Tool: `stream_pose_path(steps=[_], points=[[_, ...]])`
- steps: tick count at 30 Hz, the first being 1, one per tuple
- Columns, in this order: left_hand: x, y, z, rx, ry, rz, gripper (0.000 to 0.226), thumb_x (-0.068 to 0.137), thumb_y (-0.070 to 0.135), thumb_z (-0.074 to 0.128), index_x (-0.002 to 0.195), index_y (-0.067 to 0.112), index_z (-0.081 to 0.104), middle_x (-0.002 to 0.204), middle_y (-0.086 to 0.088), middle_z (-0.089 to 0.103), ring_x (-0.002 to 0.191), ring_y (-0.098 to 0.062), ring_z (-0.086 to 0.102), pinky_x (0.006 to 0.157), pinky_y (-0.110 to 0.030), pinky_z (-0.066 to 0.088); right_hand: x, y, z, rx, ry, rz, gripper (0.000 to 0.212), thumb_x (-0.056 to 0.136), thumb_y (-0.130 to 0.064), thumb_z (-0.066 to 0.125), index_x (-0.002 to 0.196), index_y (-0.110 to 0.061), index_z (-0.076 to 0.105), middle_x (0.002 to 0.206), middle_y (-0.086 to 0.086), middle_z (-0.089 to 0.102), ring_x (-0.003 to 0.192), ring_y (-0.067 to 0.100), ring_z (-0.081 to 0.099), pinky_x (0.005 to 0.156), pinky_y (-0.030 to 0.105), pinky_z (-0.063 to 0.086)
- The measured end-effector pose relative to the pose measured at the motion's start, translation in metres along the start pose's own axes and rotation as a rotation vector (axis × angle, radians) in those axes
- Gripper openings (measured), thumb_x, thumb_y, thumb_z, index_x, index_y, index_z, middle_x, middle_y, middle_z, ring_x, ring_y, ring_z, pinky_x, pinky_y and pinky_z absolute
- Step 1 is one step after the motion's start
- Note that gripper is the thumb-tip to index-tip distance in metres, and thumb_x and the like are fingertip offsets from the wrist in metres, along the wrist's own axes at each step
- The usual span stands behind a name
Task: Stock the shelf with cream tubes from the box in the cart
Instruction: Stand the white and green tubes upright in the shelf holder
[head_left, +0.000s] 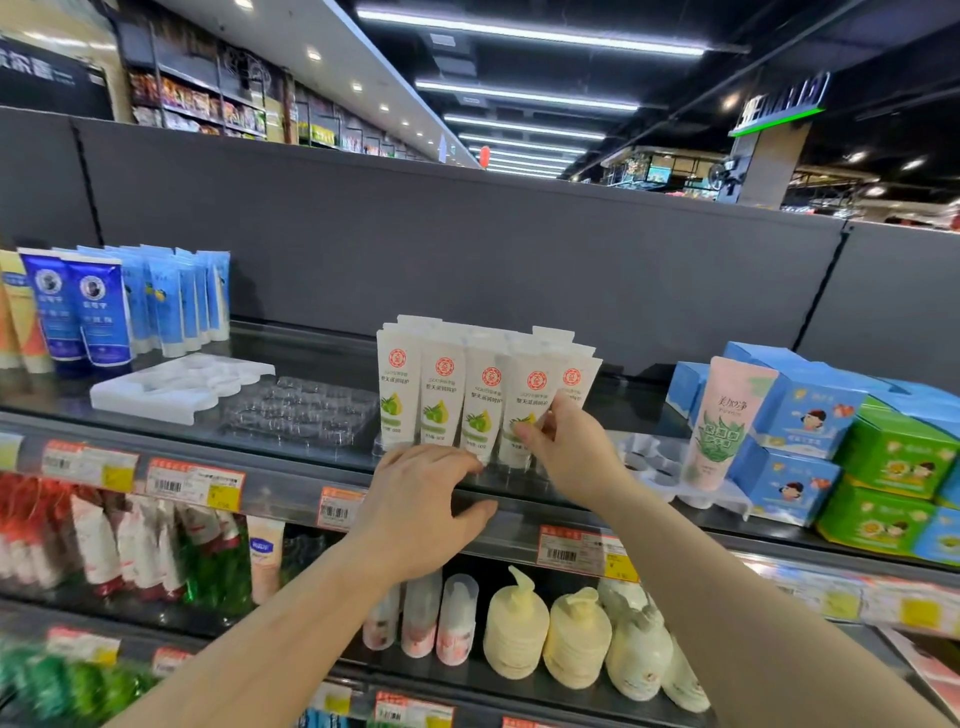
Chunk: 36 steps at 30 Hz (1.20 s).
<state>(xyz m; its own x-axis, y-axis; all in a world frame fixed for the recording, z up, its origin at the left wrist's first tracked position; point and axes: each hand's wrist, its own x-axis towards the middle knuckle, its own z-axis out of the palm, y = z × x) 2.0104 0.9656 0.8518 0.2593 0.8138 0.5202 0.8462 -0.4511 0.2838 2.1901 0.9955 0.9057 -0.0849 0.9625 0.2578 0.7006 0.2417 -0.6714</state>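
Several white cream tubes (485, 395) already stand in rows on the shelf (311, 452); the right hand (566, 441) pinches the front-right tube, left hand (426, 509) rests open on the edge; the box is unseen.

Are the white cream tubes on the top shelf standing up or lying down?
Upright. The white cream tubes stand in a row, caps down, labels facing out; the right hand touches one.
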Motion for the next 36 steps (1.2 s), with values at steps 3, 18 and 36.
stream_pose_path(steps=[3,18,36], points=[[0.000,0.001,0.000,0.000,-0.005,0.003,0.048,0.086,0.059,0.053,0.127,0.032,0.057,0.130,0.018,0.057,0.123,-0.004,0.046,0.107,-0.029,0.027,0.006,0.000,-0.001,-0.066,-0.024,0.032,0.019,0.097,-0.030,0.054,0.105,-0.013,0.053,0.103,-0.010,0.059,0.089,0.011,0.060,0.071,0.023,0.049],[0.001,0.005,-0.010,-0.018,-0.067,-0.029,0.051,0.087,0.058,0.052,0.131,0.033,0.053,0.134,0.018,0.054,0.127,-0.004,0.043,0.108,-0.027,0.021,0.003,0.008,0.010,-0.048,0.031,0.073,0.019,0.095,-0.035,0.056,0.101,-0.018,0.049,0.103,-0.011,0.054,0.091,0.010,0.052,0.066,0.020,0.042],[-0.104,-0.124,-0.108,0.050,-0.026,-0.252,0.042,0.092,0.051,0.050,0.129,0.031,0.051,0.131,0.010,0.054,0.126,-0.016,0.045,0.103,-0.037,0.035,-0.070,-0.124,0.137,-0.115,0.158,-0.210,0.015,0.095,-0.030,0.056,0.106,-0.021,0.061,0.097,-0.006,0.062,0.091,0.012,0.056,0.073,0.017,0.041]])
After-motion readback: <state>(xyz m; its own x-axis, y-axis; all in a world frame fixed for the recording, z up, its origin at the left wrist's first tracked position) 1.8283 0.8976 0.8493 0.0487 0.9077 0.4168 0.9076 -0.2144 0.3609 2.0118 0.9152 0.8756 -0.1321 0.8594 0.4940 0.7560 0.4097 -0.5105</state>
